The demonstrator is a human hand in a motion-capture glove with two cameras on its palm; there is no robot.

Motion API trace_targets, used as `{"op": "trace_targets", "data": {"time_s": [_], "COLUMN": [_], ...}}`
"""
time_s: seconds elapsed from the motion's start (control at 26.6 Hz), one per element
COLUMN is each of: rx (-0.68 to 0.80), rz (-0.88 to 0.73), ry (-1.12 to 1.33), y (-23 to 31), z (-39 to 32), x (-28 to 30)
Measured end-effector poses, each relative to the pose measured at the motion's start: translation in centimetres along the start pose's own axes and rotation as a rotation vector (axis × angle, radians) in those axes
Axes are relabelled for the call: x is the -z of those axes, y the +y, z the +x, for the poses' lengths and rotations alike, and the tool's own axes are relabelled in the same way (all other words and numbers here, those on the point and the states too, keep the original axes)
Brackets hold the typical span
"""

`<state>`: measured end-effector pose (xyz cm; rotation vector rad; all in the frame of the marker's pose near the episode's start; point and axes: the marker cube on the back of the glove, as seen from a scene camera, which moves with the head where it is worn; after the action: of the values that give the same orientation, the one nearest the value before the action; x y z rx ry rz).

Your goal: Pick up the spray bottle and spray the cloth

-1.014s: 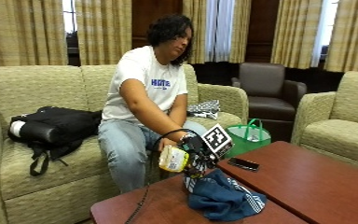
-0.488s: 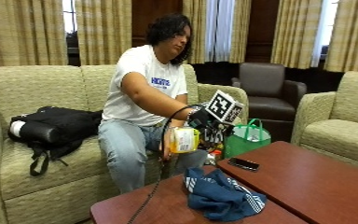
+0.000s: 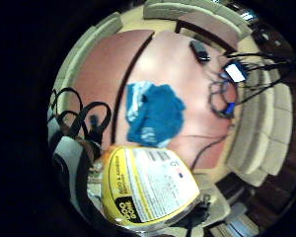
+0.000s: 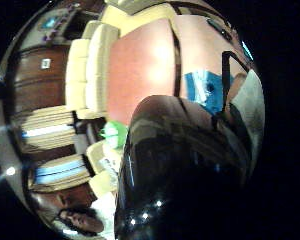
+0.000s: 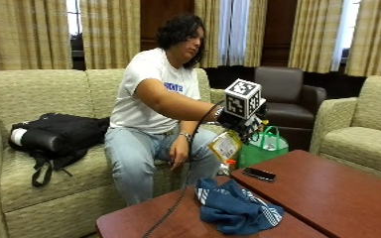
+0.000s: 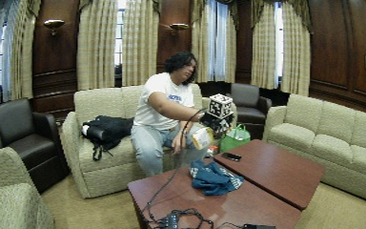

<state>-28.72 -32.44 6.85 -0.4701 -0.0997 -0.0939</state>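
Observation:
In the outside view my gloved right hand (image 5: 238,123) grips a spray bottle (image 5: 224,146) with a yellow label and holds it in the air over the near edge of the table. The bottle hangs tilted below the hand. A crumpled blue cloth (image 5: 234,208) with white stripes lies on the red-brown table (image 5: 329,196), below the bottle and nearer the camera. The little finger side palm view shows the bottle's label (image 3: 148,185) close up, with the cloth (image 3: 155,116) on the table beyond it. A dark shape close to the palm fills much of the thumb side view, and the cloth (image 4: 205,90) shows past it.
A black phone (image 5: 258,173) lies on the table near the cloth. A green bag (image 5: 264,148) stands on the floor behind the table. A black backpack (image 5: 53,136) lies on the sofa. Cables (image 6: 177,218) lie at the table's other end. The bare left hand (image 5: 177,156) rests on the thigh.
The gloved hand has lifted the bottle from just above the cloth up and away from it, to about chest height. The cloth has stayed where it was.

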Motion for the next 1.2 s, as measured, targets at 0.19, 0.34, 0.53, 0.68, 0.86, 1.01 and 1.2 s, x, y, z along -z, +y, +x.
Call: {"op": "trace_targets", "data": {"time_s": [0.19, 0.34, 0.53, 0.68, 0.86, 1.01, 1.2], "rx": [0.06, 0.108, 0.105, 0.11, 0.145, 0.164, 0.144], "rz": [0.148, 0.298, 0.416, 0.447, 0.434, 0.46, 0.504], "ry": [-0.372, -0.535, -0.617, -0.657, -0.688, -0.685, -0.716], "y": [-2.2, -3.4, -4.6, -5.0, -4.9, -4.8, -5.4], "z": [-1.9, -3.6, -3.9, -3.1, -3.0, -2.9, -2.8], "x": [-4.2, -7.6, -11.5, -14.5, -18.4, -20.4, -21.0]}}
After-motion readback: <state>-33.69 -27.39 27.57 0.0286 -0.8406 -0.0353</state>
